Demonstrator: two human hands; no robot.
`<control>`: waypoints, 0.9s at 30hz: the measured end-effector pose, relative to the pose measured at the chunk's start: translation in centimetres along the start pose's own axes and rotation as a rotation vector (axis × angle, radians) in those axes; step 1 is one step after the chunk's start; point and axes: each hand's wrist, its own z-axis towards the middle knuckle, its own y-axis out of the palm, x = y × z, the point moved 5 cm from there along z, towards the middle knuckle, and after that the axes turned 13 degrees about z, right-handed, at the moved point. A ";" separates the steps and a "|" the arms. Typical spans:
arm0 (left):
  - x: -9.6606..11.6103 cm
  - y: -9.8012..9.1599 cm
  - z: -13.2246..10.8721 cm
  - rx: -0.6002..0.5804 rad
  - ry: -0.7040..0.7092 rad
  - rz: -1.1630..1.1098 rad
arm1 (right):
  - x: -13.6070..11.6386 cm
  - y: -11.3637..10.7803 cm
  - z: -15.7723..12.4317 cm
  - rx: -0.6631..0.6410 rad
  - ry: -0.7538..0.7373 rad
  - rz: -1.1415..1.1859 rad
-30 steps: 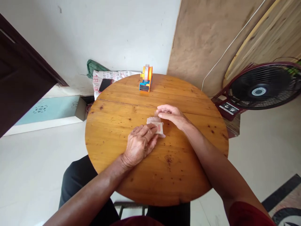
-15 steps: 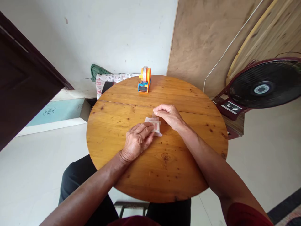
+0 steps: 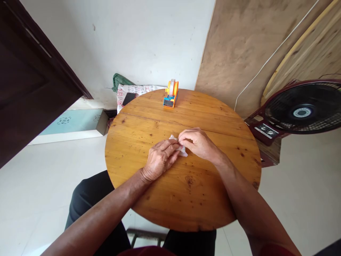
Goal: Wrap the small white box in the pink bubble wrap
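A small white packet in clear, crinkled plastic wrap, with a bit of red print, lies on the round wooden table. My left hand is closed over its left side and pins it against the tabletop. My right hand is at the packet's upper right, thumb and forefinger pinched together on its top edge, close to my left fingertips. The clear strip between those right fingers is mostly hidden now. Both hands cover most of the packet.
An orange and blue tape dispenser stands near the table's far edge. A dark phone lies on a printed white sack behind the table's left edge. A fan stands to the right, and a dark door is at left.
My right hand has come down and toward me onto the packet, bringing the clear strip with it. My left hand keeps its hold. The whole view has shifted slightly.
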 end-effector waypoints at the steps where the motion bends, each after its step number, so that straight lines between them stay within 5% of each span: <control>1: 0.0 0.0 0.0 -0.006 -0.010 -0.007 | -0.2 0.0 -0.1 -0.030 -0.043 -0.071; 12: -0.8 0.4 -0.5 -0.017 -0.106 -0.052 | -3.9 0.8 -1.7 -0.182 -0.164 -0.461; 18: -0.7 0.3 -0.4 -0.006 -0.096 -0.054 | -4.0 0.1 -1.8 -0.151 -0.177 -0.348; 24: -0.7 0.2 -0.2 -0.012 -0.111 -0.058 | -3.1 -2.4 -1.7 0.068 -0.140 -0.250; 27: -0.7 0.3 -0.3 -0.030 -0.119 -0.058 | -2.2 -2.1 -1.5 0.047 -0.104 -0.268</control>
